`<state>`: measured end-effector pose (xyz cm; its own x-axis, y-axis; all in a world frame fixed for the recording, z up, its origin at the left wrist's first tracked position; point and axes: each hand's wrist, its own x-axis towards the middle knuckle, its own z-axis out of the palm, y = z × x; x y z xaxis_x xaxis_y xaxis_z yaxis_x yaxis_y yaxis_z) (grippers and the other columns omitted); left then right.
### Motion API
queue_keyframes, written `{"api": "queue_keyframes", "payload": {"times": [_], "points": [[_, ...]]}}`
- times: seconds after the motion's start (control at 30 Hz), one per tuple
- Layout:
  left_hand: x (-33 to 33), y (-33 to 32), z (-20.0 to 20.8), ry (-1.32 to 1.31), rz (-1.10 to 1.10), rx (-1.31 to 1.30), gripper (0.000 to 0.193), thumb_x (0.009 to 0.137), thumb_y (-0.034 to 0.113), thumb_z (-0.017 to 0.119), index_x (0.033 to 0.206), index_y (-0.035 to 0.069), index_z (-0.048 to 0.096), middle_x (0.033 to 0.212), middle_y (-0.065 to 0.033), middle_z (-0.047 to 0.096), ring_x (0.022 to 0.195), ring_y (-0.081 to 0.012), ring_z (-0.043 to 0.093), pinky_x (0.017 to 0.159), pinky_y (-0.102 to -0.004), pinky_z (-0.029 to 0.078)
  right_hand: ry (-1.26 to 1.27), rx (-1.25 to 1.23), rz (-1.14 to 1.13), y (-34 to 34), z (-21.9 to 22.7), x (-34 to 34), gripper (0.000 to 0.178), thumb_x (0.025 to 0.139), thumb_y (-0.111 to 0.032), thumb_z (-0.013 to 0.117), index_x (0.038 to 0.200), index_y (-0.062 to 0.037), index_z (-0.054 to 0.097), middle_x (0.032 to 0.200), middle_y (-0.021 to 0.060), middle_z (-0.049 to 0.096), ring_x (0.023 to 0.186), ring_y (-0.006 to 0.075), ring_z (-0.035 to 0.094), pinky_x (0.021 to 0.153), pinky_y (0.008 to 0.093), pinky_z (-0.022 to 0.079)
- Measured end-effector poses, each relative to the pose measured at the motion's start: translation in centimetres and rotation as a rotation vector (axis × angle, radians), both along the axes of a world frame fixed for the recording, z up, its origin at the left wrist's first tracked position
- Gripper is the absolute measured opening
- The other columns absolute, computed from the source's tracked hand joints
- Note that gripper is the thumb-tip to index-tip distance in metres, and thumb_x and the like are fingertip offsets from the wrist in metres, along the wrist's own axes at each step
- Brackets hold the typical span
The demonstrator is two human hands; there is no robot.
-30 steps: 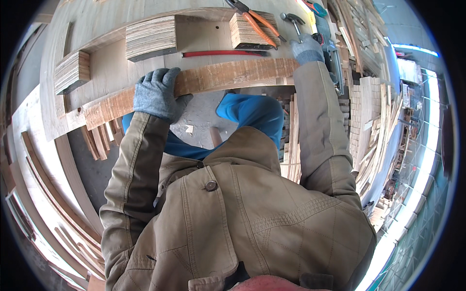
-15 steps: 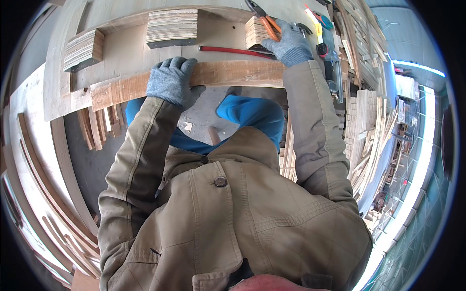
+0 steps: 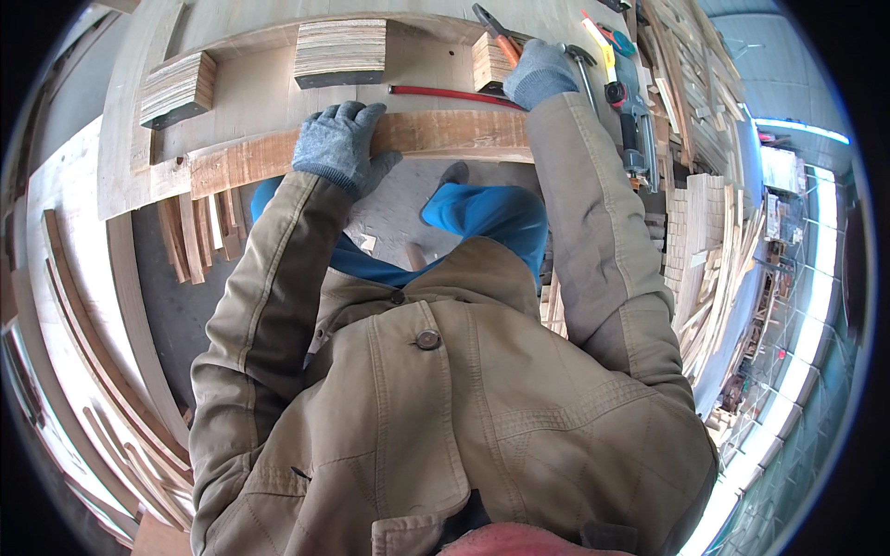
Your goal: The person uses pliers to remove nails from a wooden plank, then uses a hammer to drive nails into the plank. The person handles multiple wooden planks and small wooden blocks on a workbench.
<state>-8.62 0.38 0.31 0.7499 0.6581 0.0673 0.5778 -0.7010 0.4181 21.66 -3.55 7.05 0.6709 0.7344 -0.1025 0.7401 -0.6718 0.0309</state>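
Workshop bench at 12 o'clock: I see the left hand [image 3: 341, 148] clamped over the long wooden plank [image 3: 371, 146] lying along its near edge, while the right hand [image 3: 540, 72] reaches the orange-handled pliers [image 3: 501, 39], grip unclear, plank work apparently barely begun.

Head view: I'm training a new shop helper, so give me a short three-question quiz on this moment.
1. True or false: the left hand in a grey knit glove rests on the long brown wooden plank.
2. What lies just beyond the plank, between the hands? A) long thin red bar B) blue bucket C) paint can
3. Fill in: the gloved right hand is next to the orange-handled ____.

Key: 1 true; 2 A; 3 pliers.
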Motion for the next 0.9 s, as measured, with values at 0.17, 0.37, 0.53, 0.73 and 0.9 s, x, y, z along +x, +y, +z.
{"api": "queue_keyframes", "payload": {"times": [0.17,0.37,0.53,0.73,0.9], "points": [[0.3,0.0,0.4,0.044,0.026,-0.024,0.068,0.076,0.039,0.084,0.136,0.013,0.062,0.127,-0.0123,0.065,0.117,-0.0362,0.062,0.103,-0.0471,0.047,0.040,0.079,0.015,-2.1,-0.7,1.4,0.042,0.080,-0.018,0.072,0.117,0.0006,0.067,0.115,0.0283,0.070,0.114,0.0403,0.068,0.099,0.0441,0.054],[0.7,0.2,0.2,0.031,0.017,0.000,0.066,0.074,0.040,0.088,0.132,0.019,0.065,0.126,-0.0095,0.066,0.120,-0.0340,0.061,0.106,-0.0474,0.044,0.202,0.291,-0.034,-9.1,1.5,1.7,0.040,0.077,-0.021,0.071,0.110,-0.0001,0.067,0.107,0.0282,0.070,0.104,0.0413,0.069,0.090,0.0469,0.054],[0.7,0.4,0.1,-0.132,-0.057,0.239,0.066,0.066,0.030,0.092,0.126,0.019,0.067,0.117,-0.0103,0.067,0.112,-0.0357,0.063,0.097,-0.0471,0.051,0.418,0.473,-0.088,-16.8,-0.9,0.1,0.041,0.072,-0.021,0.073,0.108,-0.0025,0.070,0.097,0.0225,0.072,0.096,0.0375,0.071,0.085,0.0442,0.055],[0.9,0.3,1.8,0.139,-0.047,0.119,0.038,0.082,0.032,0.081,0.116,0.018,0.073,0.118,-0.0108,0.068,0.112,-0.0339,0.066,0.095,-0.0458,0.054,1.122,0.757,-0.242,-24.5,-6.2,-6.8,0.031,0.071,-0.007,0.076,0.102,-0.0021,0.072,0.092,0.0102,0.072,0.085,0.0202,0.071,0.077,0.0350,0.055],[1.2,0.3,2.9,0.211,-0.153,0.125,0.025,0.087,0.033,0.075,0.103,0.015,0.075,0.105,-0.0125,0.072,0.101,-0.0335,0.070,0.089,-0.0461,0.055,1.204,0.576,-0.274,-26.2,-6.3,-10.9,0.036,0.074,-0.001,0.078,0.109,0.0019,0.068,0.092,0.0085,0.071,0.084,0.0195,0.069,0.075,0.0334,0.057]]}}
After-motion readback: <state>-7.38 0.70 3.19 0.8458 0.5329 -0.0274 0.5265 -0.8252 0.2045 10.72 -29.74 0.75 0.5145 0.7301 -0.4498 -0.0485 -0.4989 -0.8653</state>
